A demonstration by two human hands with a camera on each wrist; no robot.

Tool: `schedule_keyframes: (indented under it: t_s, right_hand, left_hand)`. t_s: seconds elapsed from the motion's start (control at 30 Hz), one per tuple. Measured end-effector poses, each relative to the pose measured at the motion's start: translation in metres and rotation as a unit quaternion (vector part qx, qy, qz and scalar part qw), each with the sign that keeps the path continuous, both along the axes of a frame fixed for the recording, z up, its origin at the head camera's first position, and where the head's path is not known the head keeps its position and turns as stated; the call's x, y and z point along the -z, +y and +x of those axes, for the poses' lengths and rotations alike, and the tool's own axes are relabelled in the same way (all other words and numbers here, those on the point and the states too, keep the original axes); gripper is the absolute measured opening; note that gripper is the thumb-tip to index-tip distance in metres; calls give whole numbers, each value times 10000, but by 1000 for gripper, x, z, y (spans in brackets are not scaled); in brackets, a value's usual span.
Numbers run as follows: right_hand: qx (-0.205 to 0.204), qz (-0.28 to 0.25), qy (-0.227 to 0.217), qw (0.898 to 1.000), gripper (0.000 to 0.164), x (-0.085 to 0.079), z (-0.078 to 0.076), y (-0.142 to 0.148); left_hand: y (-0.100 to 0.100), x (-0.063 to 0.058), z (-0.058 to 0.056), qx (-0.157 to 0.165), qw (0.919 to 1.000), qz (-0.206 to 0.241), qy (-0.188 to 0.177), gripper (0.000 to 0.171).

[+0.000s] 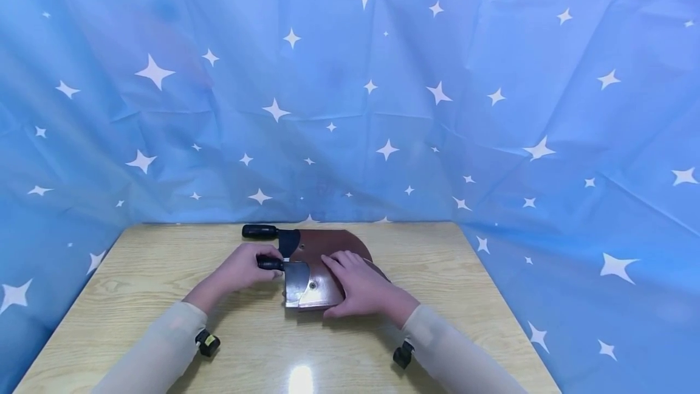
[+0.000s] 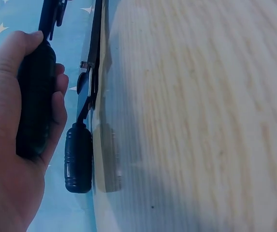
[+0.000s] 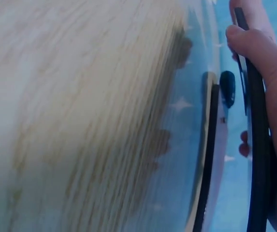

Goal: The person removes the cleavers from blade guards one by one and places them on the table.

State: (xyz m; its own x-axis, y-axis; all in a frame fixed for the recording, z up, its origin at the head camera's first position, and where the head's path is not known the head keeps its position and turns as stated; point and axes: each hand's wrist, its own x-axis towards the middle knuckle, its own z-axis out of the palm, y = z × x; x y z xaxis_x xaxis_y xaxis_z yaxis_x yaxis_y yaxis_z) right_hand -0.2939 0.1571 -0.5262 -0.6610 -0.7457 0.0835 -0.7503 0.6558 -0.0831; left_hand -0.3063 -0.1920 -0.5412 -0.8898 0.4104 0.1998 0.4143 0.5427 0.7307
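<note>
Two flat brown paddle-like things with black handles are here; their kind is unclear. The nearer brown piece (image 1: 326,292) has a shiny corner plate with a rivet. My left hand (image 1: 253,268) grips its ridged black handle (image 2: 36,101), holding it above the table. At its other end my right hand (image 1: 363,287) holds the broad part, thumb near the front edge and fingers over the upper face. Behind lies the farther brown piece (image 1: 322,244), partly covered, its black handle (image 1: 259,231) pointing left. The right wrist view shows the held piece's dark edge (image 3: 257,145).
A pale wood-grain table (image 1: 164,254) carries everything. Its back edge meets a blue curtain (image 1: 328,157) with white stars, which also hangs at both sides. Small black devices (image 1: 208,343) are strapped to both wrists.
</note>
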Motion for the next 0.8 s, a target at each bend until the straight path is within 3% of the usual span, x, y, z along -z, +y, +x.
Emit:
schedule_keyframes:
  t_s: [0.4, 0.8]
  right_hand:
    - [-4, 13, -43, 10000, 129, -8, 1, 0]
    - [55, -26, -26, 10000, 129, -18, 3, 1]
  left_hand:
    - [-3, 2, -4, 235, 9985, 488, 74, 39]
    - [0, -11, 2, -132, 9994, 325, -81, 31]
